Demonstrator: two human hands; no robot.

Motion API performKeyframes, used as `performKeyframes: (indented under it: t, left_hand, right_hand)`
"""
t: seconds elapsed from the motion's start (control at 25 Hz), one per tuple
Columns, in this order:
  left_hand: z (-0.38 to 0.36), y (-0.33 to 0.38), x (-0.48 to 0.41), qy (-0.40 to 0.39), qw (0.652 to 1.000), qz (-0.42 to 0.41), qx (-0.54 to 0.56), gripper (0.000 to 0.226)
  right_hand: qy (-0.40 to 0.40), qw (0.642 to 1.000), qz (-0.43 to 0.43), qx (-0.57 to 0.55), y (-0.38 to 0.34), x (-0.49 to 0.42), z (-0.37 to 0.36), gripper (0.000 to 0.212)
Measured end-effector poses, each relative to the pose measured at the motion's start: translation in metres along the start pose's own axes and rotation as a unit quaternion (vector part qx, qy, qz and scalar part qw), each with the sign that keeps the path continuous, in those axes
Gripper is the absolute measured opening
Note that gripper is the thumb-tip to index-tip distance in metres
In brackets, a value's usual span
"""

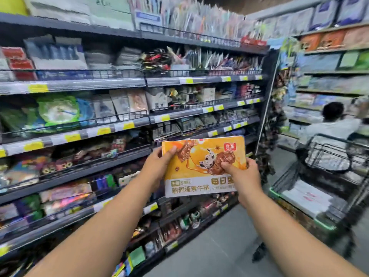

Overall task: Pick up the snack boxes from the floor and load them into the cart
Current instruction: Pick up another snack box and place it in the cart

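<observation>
I hold an orange and white snack box [201,156] up at chest height in front of the shelves, its printed face toward me. My left hand [157,166] grips its left edge, thumb on the front. My right hand [243,174] grips the lower right corner, thumb pressed on the front. The black wire cart [327,156] stands to the right of the box; white flat packs [305,198] lie in its lower level. The box is clear of the cart, to its left.
Long dark shelving [119,124] packed with goods runs along the left. A person in a white shirt [333,124] crouches beyond the cart by the far right shelves [335,76]. Grey floor [229,246] lies between the shelving and the cart.
</observation>
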State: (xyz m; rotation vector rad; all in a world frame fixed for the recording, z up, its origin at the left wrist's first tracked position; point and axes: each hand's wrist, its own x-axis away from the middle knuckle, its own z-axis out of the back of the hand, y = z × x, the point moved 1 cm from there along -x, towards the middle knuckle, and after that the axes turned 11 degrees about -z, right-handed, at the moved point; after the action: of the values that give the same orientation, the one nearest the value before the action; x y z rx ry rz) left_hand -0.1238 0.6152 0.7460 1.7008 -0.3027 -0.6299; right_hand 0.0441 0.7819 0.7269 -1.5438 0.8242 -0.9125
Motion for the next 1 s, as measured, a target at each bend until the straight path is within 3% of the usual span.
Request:
performKeyframes:
  t: [0.44,0.6,1.0]
  left_hand:
    - [-0.316,-0.118,-0.095,-0.245,0.968,0.058,0.011,0.027]
    - [-0.396,-0.156,-0.136,-0.297,0.953,0.058,0.024,0.020]
    - [-0.618,-0.287,-0.231,-0.410,0.902,0.133,-0.032,0.031]
  right_hand:
    - [0.262,0.964,-0.052,-0.013,0.024,-0.159,0.231,0.063]
    - [0.316,0.946,-0.068,-0.012,0.035,-0.218,0.277,0.066]
    - [0.443,0.883,-0.153,-0.012,0.082,-0.383,0.392,0.070]
